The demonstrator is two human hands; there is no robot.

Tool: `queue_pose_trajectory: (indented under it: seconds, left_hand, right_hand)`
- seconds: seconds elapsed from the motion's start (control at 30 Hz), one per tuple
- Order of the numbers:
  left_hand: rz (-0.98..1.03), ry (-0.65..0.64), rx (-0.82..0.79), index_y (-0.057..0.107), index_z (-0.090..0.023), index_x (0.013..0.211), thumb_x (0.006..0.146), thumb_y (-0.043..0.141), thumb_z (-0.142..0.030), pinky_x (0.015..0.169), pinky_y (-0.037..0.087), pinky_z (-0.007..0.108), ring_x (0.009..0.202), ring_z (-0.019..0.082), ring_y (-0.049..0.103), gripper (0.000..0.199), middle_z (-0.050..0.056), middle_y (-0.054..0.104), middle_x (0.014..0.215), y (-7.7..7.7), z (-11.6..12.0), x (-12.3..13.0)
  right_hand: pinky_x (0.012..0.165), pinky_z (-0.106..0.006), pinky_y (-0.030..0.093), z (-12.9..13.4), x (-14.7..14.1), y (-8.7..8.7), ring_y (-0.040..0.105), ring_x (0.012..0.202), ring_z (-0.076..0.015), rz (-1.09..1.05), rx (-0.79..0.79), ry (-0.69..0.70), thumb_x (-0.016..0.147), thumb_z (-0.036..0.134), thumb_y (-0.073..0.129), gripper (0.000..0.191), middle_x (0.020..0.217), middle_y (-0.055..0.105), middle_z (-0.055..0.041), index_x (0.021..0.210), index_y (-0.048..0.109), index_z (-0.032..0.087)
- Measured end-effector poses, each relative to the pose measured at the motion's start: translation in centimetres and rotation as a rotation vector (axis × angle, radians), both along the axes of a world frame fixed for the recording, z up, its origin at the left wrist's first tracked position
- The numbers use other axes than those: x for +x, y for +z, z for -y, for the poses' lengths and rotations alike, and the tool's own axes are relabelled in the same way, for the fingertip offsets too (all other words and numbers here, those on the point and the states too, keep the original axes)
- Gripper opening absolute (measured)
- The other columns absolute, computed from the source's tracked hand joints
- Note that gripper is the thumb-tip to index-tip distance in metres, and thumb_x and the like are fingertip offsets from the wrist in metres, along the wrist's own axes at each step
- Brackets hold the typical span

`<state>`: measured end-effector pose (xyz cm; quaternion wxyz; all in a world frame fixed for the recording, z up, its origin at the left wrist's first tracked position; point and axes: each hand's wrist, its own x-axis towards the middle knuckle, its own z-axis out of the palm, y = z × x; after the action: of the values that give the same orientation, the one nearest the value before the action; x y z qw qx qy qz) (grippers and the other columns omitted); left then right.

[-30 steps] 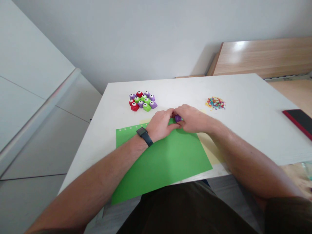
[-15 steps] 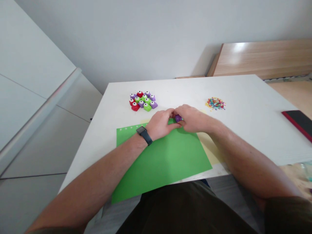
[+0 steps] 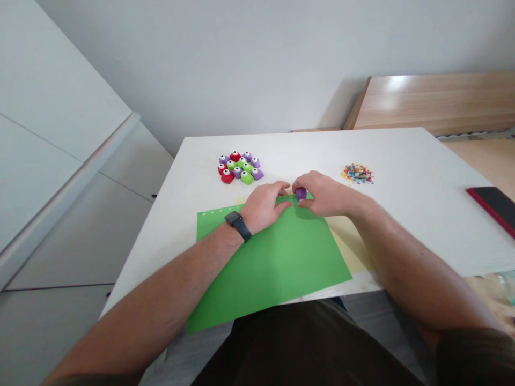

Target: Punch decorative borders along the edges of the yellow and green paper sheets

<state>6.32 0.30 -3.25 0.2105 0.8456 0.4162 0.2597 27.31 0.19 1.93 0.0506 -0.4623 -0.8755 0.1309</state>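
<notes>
- Gripping a small purple craft punch (image 3: 301,194) in our right hand (image 3: 324,194), we held it in a narrow, closed grasp, fingers wrapped around it, on the far edge of the green paper sheet (image 3: 273,268).
- Our left hand (image 3: 263,206) lay on that same edge, its fingertips just beside the punch; we cannot tell whether it pinched the paper or only pressed on it.
- A black watch (image 3: 238,225) sat on our left wrist.
- The sheet lay askew on the white table (image 3: 402,161), overhanging the near edge, with a row of small white dots along its far edge and a pale yellow paper sheet (image 3: 346,241) showing beneath it on the right.
- Toward the far edge stood a tight cluster of red, green and purple craft punches (image 3: 239,167), well apart from a small pile of multicoloured paper cutouts (image 3: 358,173) to its right.
- A flat black-and-red object (image 3: 494,203) lay at the table's right edge.
</notes>
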Motion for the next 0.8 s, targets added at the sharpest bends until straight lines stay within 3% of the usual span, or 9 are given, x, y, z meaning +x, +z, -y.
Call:
queue_pose_trajectory:
  seconds: [0.17,0.47,0.8]
  left_hand:
    - [0.02,-0.006,-0.012,0.062,-0.018,0.122,0.092,0.061,-0.02,0.09,0.056,0.037,0.1,0.023,0.073,0.03,0.005,0.078,0.105,0.0,-0.2,-0.1]
    - [-0.028,-0.024,-0.045,0.064,-0.018,0.118,0.091,0.059,-0.017,0.089,0.056,0.036,0.1,0.022,0.073,0.028,0.006,0.078,0.105,1.0,-0.2,-0.7]
    - [-0.032,-0.03,-0.054,0.065,-0.017,0.117,0.091,0.058,-0.019,0.09,0.057,0.036,0.1,0.022,0.073,0.026,0.007,0.077,0.107,0.9,-0.3,-1.2]
  right_hand:
    - [0.085,-0.033,0.044,0.0,0.1,0.1,0.062,0.095,-0.0251,0.001,-0.011,0.0,0.079,0.026,0.067,0.026,0.101,0.071,-0.0105,0.104,0.07,0.017]
    - [0.085,-0.033,0.045,0.2,-0.1,0.3,0.062,0.096,-0.0251,-0.022,-0.009,-0.004,0.079,0.025,0.067,0.025,0.101,0.071,-0.0103,0.103,0.069,0.017]
    - [0.086,-0.034,0.045,0.4,-0.1,0.0,0.061,0.097,-0.0257,-0.033,0.006,0.008,0.079,0.025,0.068,0.026,0.101,0.07,-0.0106,0.104,0.069,0.017]
